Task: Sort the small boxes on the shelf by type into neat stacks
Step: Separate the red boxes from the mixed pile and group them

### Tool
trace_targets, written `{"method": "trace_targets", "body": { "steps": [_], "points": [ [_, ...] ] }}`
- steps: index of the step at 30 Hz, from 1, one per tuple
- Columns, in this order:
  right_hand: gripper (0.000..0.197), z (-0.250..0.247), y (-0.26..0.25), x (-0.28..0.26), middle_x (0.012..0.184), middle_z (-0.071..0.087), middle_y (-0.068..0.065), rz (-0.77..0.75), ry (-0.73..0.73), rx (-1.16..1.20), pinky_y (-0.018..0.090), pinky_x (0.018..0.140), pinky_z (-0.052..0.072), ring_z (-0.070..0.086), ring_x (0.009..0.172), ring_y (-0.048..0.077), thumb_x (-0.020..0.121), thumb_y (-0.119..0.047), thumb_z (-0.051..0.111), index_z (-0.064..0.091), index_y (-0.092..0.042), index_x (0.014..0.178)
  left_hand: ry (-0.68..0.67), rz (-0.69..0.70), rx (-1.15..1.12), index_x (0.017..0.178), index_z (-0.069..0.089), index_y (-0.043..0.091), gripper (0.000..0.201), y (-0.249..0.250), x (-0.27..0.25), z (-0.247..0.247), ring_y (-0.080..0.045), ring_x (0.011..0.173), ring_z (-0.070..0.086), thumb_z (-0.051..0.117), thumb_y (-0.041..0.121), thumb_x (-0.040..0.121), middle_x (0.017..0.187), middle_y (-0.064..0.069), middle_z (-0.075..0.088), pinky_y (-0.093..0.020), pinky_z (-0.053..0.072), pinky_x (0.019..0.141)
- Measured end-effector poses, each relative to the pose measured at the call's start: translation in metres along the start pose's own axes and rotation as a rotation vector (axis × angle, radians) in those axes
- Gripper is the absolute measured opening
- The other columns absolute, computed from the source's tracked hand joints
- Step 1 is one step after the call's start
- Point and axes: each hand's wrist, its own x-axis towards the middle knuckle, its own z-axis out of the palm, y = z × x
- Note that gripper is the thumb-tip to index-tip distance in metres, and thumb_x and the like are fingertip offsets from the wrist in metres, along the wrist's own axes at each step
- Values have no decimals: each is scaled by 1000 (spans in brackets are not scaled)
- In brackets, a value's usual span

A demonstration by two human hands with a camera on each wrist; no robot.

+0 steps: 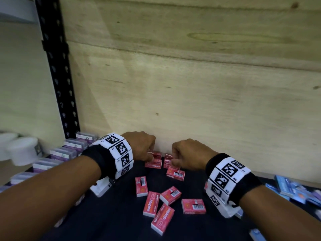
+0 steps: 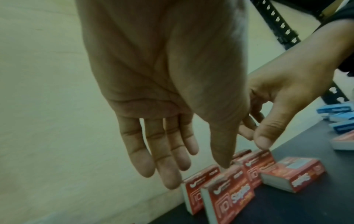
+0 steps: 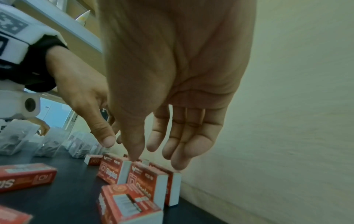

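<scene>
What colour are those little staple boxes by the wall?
Red with white lettering and white ends; the staple boxes show best in the right wrist view.

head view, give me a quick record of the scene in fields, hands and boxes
left hand: open, thumb tip touching the left group of upright red staple boxes
right hand: open, thumb tip on the right group of upright red boxes
placement: both groups against the plywood back wall
loose red boxes: scattered flat on the dark shelf
purple boxes: row at left
blue boxes: pile at right
</scene>
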Motion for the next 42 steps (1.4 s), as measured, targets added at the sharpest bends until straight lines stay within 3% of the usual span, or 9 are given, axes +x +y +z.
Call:
{"method": "trace_targets", "body": {
  "steps": [4, 9, 12, 14, 19, 28, 36, 39, 42],
  "points": [
    [21, -2, 4, -15, 92, 64, -5, 72, -108, 22, 29, 68, 47, 61, 84, 15, 88, -44, 68, 61, -24, 93, -122, 91, -27, 107, 53, 26, 21, 3, -16, -1, -16, 86, 57, 65, 29, 90, 95, 7, 57, -31, 48, 74],
    [40, 4, 0, -27, 102, 69, 2, 155, -233, -25, 31, 76, 51, 65, 92, 20, 83, -47, 73, 67, -14, 105, -311, 189, 40, 121, 58, 26, 41, 7, -37, -5, -8, 82, 50, 72, 13, 85, 110, 4, 58, -16, 38, 61],
    [46, 5, -5, -30, 105, 68, 4, 179, -218, -44, 31, 77, 52, 64, 94, 21, 80, -45, 77, 64, -13, 110, -375, 179, 75, 127, 55, 27, 50, 8, -42, -3, -10, 89, 49, 74, 10, 83, 119, 2, 56, -22, 39, 71],
    [49, 5, -7, -30, 107, 67, 5, 184, -213, -62, 32, 77, 53, 64, 95, 23, 78, -42, 80, 63, -12, 112, -383, 160, 79, 128, 53, 28, 53, 8, -44, -1, -11, 90, 49, 75, 11, 82, 120, 1, 56, -25, 41, 75],
    [46, 4, -10, -30, 107, 68, 8, 171, -200, -86, 33, 78, 54, 66, 95, 25, 77, -35, 82, 65, -9, 111, -333, 175, 62, 124, 55, 26, 49, 8, -45, 3, -11, 87, 49, 78, 19, 81, 115, 0, 58, -16, 35, 58],
    [19, -1, 0, -41, 107, 69, -4, 101, -251, 13, 28, 78, 48, 61, 90, 14, 90, -36, 67, 71, -24, 105, -341, 134, 0, 119, 62, 27, 38, 5, -41, 8, -16, 104, 58, 71, 43, 85, 115, 4, 63, -29, 45, 84],
    [20, -6, -1, -43, 111, 68, -4, 121, -311, 32, 32, 89, 49, 60, 100, 16, 97, -37, 56, 68, -24, 107, -345, 29, -48, 120, 61, 30, 32, 2, -38, 11, -10, 87, 70, 48, 49, 98, 96, 6, 73, -28, 49, 86],
    [23, -5, 0, -43, 108, 68, -4, 149, -334, 94, 36, 93, 50, 62, 101, 17, 93, -39, 62, 67, -22, 107, -348, 7, -21, 118, 59, 34, 29, 3, -37, 13, -8, 86, 70, 48, 50, 97, 77, 13, 69, -31, 48, 94],
    [26, -6, -1, -44, 111, 68, -5, 162, -360, 133, 37, 97, 49, 62, 103, 17, 91, -36, 67, 66, -22, 112, -348, -24, -27, 110, 57, 35, 23, 3, -35, 13, -9, 86, 69, 58, 49, 92, 82, 11, 71, -34, 51, 91]
  ]
}}
